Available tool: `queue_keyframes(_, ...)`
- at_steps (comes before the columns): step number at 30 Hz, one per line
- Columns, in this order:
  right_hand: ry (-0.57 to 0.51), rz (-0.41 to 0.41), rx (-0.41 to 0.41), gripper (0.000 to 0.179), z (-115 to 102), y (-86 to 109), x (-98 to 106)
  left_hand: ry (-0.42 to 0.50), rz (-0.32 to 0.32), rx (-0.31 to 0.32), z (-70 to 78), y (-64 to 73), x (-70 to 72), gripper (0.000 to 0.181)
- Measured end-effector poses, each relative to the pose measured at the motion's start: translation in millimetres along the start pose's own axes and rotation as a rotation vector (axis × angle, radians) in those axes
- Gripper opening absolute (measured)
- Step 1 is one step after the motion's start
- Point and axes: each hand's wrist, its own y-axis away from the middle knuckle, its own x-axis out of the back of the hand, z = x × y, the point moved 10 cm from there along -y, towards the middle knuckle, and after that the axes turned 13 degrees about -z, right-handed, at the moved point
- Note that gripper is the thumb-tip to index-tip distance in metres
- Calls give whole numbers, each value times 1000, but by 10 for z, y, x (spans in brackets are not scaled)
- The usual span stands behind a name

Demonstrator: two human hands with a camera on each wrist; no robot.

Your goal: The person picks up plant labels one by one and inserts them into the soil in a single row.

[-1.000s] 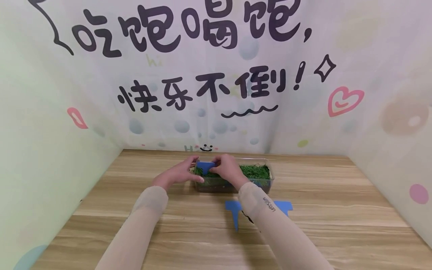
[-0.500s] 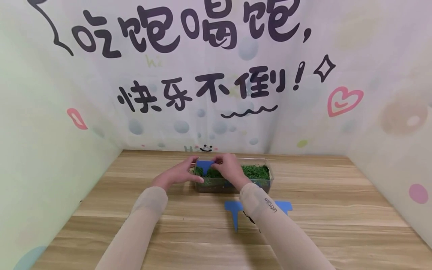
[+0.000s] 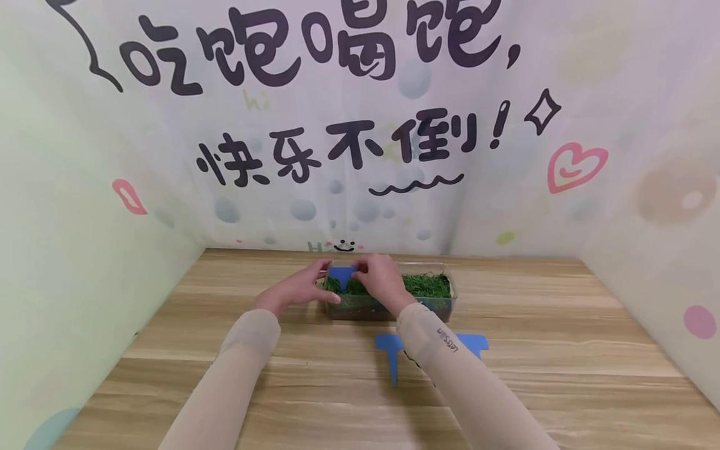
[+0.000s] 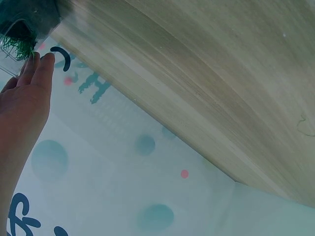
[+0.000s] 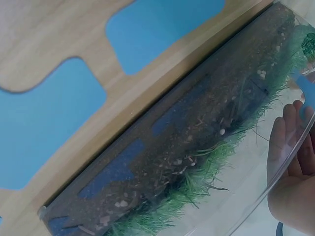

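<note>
A long clear plastic box (image 3: 360,309) holds dark soil and green grass (image 3: 427,285) near the back of the table. My left hand (image 3: 295,289) grips its left end, thumb at the front wall and fingers round the back. In the left wrist view, that hand's fingertips (image 4: 34,69) lie against the box. Upright in the grass at the left end stands a blue T-shaped plant label (image 3: 341,275). My right hand (image 3: 382,282) pinches the label's right edge between thumb and fingers. The label's lower stem is hidden by grass.
Two more blue T-shaped labels lie on the wooden table in front of the box: a left one (image 3: 389,343) and a right one (image 3: 472,342), partly hidden by my right sleeve (image 3: 435,337). A printed cloth wall (image 3: 304,225) rises close behind the box.
My right fingers have shifted up and right along the label, from its front to its upper right edge. The label stands in about the same place. My left hand stays on the box.
</note>
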Motion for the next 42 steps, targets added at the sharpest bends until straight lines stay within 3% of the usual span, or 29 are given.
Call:
queue_keyframes(19, -145, -33, -1, 13, 79, 63, 64, -14, 6, 4, 14, 9, 1, 94)
queue_keyframes(42, -128, 1, -27, 15, 283, 172, 182, -10, 13, 5, 13, 26, -1, 95)
